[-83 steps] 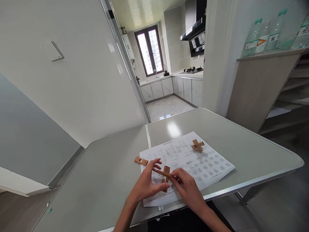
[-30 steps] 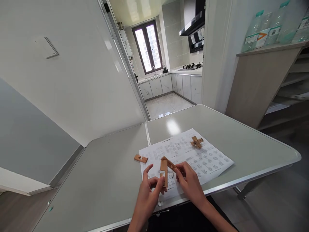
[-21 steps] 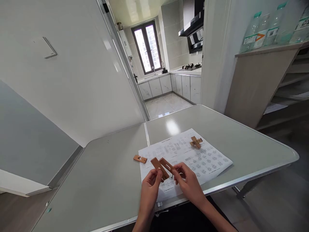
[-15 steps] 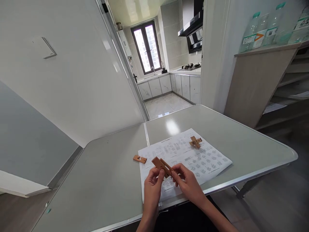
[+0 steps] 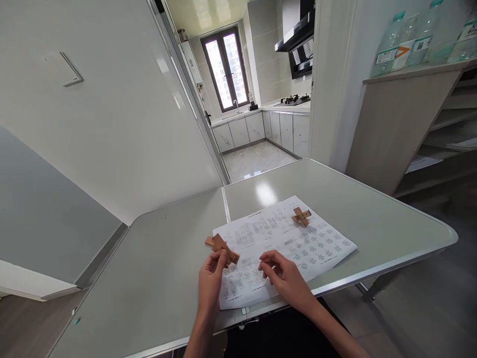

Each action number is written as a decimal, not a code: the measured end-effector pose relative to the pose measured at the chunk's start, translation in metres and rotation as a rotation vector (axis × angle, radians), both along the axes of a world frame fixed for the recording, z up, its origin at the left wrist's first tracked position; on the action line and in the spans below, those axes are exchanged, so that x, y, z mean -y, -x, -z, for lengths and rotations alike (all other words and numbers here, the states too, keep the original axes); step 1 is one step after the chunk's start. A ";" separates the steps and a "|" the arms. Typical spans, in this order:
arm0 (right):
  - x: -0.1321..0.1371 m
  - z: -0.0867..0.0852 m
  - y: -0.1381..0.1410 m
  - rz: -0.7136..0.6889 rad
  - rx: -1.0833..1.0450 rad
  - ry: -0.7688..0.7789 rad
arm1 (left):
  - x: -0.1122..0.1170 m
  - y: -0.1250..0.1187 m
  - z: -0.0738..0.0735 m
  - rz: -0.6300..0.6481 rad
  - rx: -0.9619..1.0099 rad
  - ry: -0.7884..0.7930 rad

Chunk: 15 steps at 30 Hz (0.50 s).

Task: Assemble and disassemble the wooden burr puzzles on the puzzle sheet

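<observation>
Between the thumb and fingers of my left hand (image 5: 210, 273) is a flat wooden puzzle piece (image 5: 221, 244), tilted above the left edge of a printed sheet (image 5: 261, 296). A dark marking shows near its lower end; whether a second piece is held with it I cannot tell. Just behind it, partly hidden, lies another wooden piece (image 5: 209, 240) at the sheet's left edge. My right hand (image 5: 286, 278) hovers over the paper, fingers loosely curled and apart, with nothing in it. Farther back on the sheet rests a cross-shaped wooden assembly (image 5: 301, 217) with dark markings.
The sheet carries rows of small diagrams and lies across a seam of the pale table (image 5: 167, 278). A wall panel (image 5: 112, 124) borders the table at the left. Plastic bottles (image 5: 421, 44) stand on a shelf unit (image 5: 402, 119) at the right; a kitchen lies beyond the doorway.
My hands have moved apart. The left has gone leftward with the wooden piece, now partly covering the one lying on the table. My right hand has let go.
</observation>
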State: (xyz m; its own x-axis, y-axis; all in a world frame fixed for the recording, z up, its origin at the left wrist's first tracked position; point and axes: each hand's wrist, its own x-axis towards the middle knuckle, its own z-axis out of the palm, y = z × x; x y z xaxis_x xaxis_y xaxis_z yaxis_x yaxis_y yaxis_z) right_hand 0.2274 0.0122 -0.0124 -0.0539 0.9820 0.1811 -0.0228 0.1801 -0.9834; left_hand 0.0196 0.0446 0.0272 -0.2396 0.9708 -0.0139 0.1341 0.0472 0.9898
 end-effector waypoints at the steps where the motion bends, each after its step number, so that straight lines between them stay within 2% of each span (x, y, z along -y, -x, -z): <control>1: 0.000 -0.001 0.000 -0.005 0.011 -0.002 | -0.004 0.009 0.001 -0.020 0.012 0.008; 7: 0.002 -0.004 -0.002 -0.004 0.067 -0.012 | -0.025 0.047 0.006 -0.016 0.210 0.161; 11: 0.001 -0.002 -0.003 -0.003 0.087 -0.008 | -0.036 0.057 0.003 0.002 0.265 0.253; 15: 0.001 -0.002 -0.003 -0.010 0.096 0.003 | -0.039 0.060 -0.004 0.029 0.234 0.258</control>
State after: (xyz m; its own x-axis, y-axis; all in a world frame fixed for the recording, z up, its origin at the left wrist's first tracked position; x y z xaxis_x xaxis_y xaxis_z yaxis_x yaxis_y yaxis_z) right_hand 0.2301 0.0108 -0.0107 -0.0811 0.9818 0.1716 0.0695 0.1774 -0.9817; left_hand -0.0406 0.0831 0.0311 -0.1732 0.9345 -0.3109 -0.0902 0.2993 0.9499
